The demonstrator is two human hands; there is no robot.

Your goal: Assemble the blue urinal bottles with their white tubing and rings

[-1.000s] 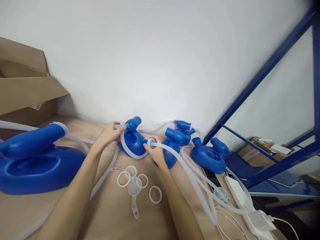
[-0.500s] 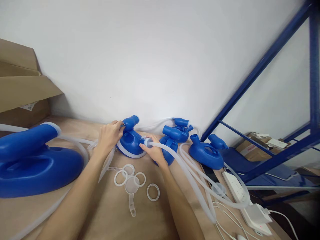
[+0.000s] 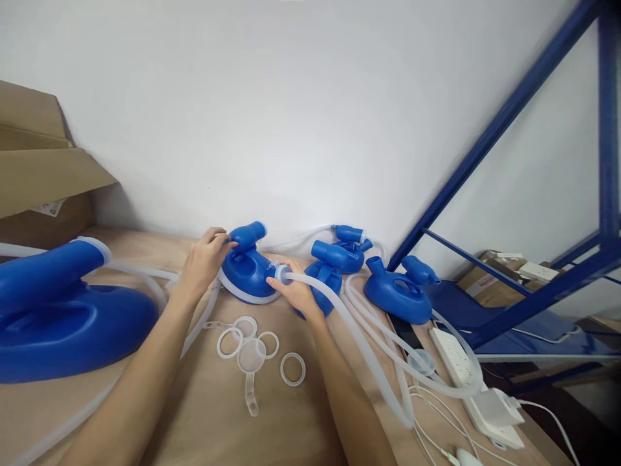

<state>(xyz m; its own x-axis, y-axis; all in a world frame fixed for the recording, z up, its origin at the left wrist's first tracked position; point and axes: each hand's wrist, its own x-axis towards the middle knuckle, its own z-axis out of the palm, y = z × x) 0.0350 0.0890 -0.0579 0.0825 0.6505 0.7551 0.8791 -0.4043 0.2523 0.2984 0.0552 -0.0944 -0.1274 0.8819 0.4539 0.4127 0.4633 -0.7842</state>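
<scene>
Blue plastic bottle (image 3: 250, 275) with a moulded handle stands just left of centre in the frame, on the brown tabletop (image 3: 204, 414), between the two hands. Change noted: the translucent flexible hose (image 3: 252, 300), which looped up across the bottle's front to the left fingers, now lies low around its base. In the inspector's judgement, this leaves the bottle's front face less obstructed.

The left hand (image 3: 201, 262) has thumb and fingers pressed together at the narrow end of a blue tapered plastic sleeve (image 3: 248, 237) above the bottle; whether a smaller part is pinched there cannot be told. The right hand (image 3: 299, 296) grips a translucent round collar (image 3: 282, 273) at the bottle's right side, fingers curled behind and thumb in front. A hose runs from that collar toward the lower right.

Containers: a larger-looking blue bottle (image 3: 121, 317) fills the left edge. Right of centre, a blue bottle with an uncapped neck (image 3: 392, 301) stands beside a hose; contents are not visible through the opaque walls. At the left edge, a brown cardboard carton (image 3: 43, 181) has its flap folded out, its contents hidden. A translucent disc with a strap (image 3: 251, 355) lies among white rings, lower centre.
</scene>
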